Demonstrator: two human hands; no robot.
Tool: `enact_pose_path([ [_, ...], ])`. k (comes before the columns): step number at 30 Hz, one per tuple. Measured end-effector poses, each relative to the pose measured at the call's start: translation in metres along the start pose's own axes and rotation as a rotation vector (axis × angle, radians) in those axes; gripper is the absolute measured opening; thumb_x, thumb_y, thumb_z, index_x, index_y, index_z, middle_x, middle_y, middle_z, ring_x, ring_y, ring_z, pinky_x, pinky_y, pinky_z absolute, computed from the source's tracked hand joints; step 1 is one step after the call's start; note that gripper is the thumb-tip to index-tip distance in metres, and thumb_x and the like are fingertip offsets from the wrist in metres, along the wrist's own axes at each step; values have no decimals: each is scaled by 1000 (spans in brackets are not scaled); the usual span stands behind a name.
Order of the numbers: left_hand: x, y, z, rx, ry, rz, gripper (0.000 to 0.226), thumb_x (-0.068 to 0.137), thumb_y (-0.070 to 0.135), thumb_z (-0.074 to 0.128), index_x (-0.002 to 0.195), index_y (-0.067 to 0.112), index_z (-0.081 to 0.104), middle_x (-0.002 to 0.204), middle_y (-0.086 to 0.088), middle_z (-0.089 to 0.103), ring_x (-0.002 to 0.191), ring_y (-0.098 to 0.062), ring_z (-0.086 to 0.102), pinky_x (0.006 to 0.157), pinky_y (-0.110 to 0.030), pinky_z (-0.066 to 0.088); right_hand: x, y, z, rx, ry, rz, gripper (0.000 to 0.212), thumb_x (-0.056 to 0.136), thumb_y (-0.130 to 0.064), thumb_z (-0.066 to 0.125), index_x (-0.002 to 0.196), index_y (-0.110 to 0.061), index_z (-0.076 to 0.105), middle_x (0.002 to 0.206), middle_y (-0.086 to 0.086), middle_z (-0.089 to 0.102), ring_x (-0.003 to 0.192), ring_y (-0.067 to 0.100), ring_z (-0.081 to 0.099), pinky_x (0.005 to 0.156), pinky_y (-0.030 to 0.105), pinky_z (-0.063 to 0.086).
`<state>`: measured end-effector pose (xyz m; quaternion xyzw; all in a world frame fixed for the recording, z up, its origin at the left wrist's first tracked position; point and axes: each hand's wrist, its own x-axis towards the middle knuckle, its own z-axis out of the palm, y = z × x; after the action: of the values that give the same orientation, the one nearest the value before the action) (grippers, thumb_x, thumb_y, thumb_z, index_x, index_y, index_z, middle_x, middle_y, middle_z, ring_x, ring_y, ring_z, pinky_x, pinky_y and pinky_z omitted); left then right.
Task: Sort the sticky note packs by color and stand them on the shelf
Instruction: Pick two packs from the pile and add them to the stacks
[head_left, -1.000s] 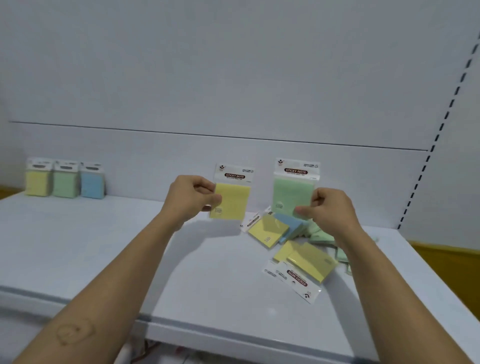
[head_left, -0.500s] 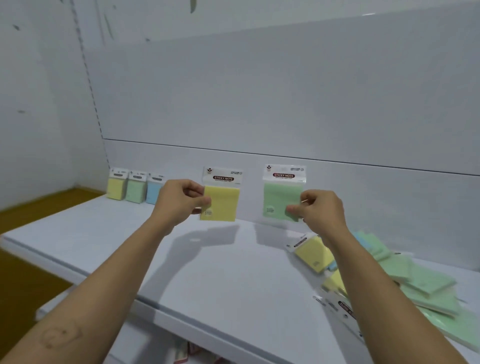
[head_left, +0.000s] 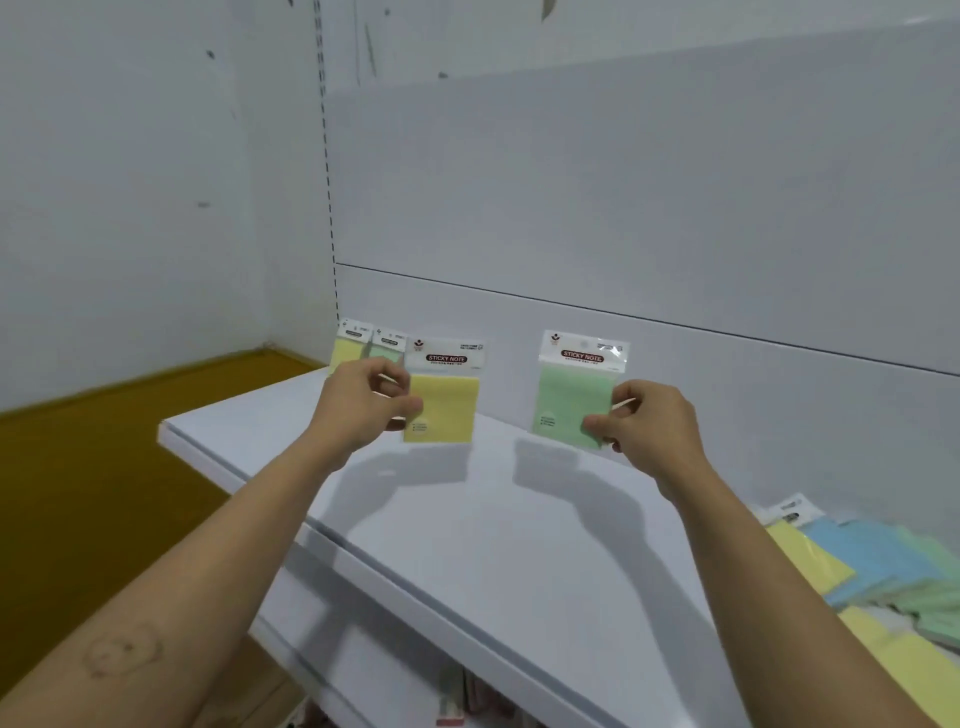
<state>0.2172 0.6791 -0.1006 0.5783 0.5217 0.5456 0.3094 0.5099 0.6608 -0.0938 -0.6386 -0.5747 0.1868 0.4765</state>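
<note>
My left hand (head_left: 363, 410) pinches a yellow sticky note pack (head_left: 444, 400) by its left edge, upright above the white shelf (head_left: 467, 530). A green pack (head_left: 571, 400) is pinched at its lower right corner by my right hand (head_left: 644, 431), also upright above the shelf. At the shelf's far left end, a yellow pack (head_left: 347, 349) and a green pack (head_left: 387, 345) stand against the back panel, partly hidden behind my left hand. A loose pile of yellow, blue and green packs (head_left: 883, 571) lies flat at the right.
The shelf's left end (head_left: 166, 431) drops off to an ochre floor (head_left: 93, 493). A white wall stands at the left, and the white back panel (head_left: 623, 234) rises behind the shelf. A lower shelf holds blurred items (head_left: 457, 696) under the front edge.
The view has swung left and closer to the shelf's left end. Both hands have carried their packs towards the standing row; the loose pile has slid to the right edge.
</note>
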Motion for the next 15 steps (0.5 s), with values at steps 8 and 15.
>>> enact_pose_path([
  [8, 33, -35, -109, -98, 88, -38, 24, 73, -7, 76, 86, 11, 66, 74, -11, 67, 69, -26, 68, 66, -39, 59, -2, -64, 107, -32, -80, -52, 17, 66, -9, 79, 76, -13, 67, 66, 2, 70, 60, 23, 63, 67, 40, 56],
  [15, 63, -69, -184, -157, 115, -47, 26, 74, -7, 74, 82, 17, 68, 68, 2, 72, 66, -16, 70, 55, -25, 57, 4, -100, 188, -40, -96, -60, 18, 64, -12, 81, 75, -11, 66, 73, 6, 70, 63, 24, 62, 66, 43, 56],
])
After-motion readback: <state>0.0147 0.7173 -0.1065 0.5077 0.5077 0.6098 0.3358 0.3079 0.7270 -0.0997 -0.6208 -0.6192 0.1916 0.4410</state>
